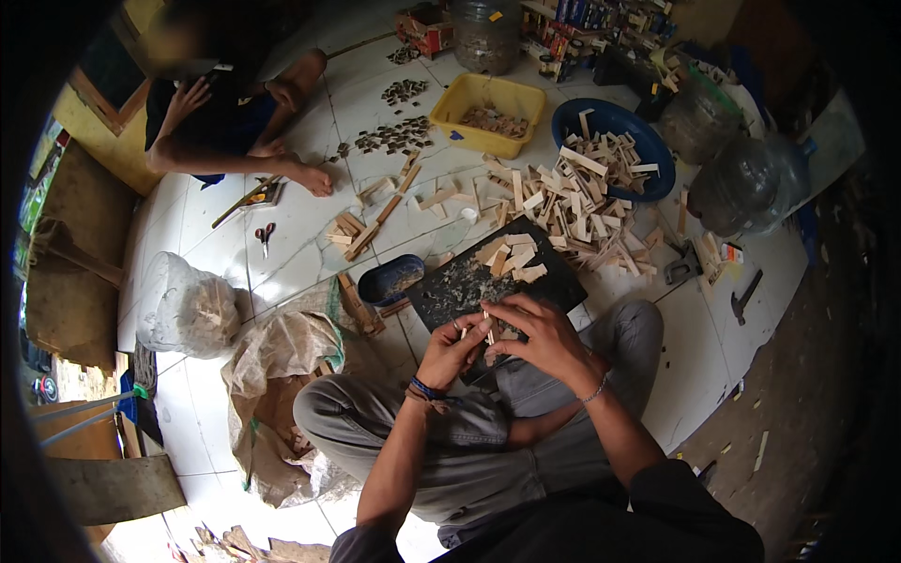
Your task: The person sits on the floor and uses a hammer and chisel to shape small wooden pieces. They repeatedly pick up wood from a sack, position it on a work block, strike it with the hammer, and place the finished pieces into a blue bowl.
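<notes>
Slim wooden sticks (490,330) are pinched in the fingertips of both hands, the left hand (449,351) and the right hand (540,338), by the near edge of the black board (559,285); pale wood pieces (514,257) are strewn toward its far corner.

Red-and-black scissors (265,240) lie on the white tiled floor (291,225), beyond a stuffed plastic bag (192,305). At the right, a hammer (748,292) lies near a large clear plastic bottle (751,186). A red box (430,38) stands farther back, and another person (211,155) sits barefoot at the upper left.
</notes>
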Motion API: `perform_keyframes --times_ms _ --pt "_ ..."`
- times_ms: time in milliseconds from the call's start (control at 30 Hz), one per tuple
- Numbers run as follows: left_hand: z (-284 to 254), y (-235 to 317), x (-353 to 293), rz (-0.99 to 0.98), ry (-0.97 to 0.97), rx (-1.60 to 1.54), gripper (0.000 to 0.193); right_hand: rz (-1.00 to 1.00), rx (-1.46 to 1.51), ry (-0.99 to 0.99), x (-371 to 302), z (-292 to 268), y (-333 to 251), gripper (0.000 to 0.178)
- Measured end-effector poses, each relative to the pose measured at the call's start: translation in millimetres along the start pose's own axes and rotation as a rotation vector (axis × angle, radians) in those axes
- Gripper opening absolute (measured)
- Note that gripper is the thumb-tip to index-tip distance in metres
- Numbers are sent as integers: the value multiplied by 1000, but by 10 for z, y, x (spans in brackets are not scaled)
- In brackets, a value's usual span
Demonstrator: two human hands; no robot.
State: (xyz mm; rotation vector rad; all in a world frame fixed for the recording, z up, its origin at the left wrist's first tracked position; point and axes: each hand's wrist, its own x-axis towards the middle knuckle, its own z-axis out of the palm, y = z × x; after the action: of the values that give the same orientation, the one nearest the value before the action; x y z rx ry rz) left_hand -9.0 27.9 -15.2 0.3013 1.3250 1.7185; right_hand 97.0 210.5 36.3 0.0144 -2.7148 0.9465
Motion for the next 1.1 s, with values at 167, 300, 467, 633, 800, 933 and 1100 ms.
perform_keyframes --times_ms 167,300,467,633,800,933,1100 --pt "16 23 50 -61 137 51 33 69 29 7 38 2 113 67" --pt "72 93 44 847 578 740 29 208 -93 133 118 -67 353 66" --pt "115 138 5 873 473 837 34 242 -231 197 253 -77 679 60" --pt "129 63 0 625 366 755 36 226 -252 141 470 -85 980 30" --pt "130 -27 87 607 313 333 37 277 -290 53 579 -72 1140 33" --pt "67 -49 99 494 285 147 38 217 -358 17 533 -70 1228 31" --pt "52 -45 95 414 289 51 39 147 -454 148 464 1 1277 31"
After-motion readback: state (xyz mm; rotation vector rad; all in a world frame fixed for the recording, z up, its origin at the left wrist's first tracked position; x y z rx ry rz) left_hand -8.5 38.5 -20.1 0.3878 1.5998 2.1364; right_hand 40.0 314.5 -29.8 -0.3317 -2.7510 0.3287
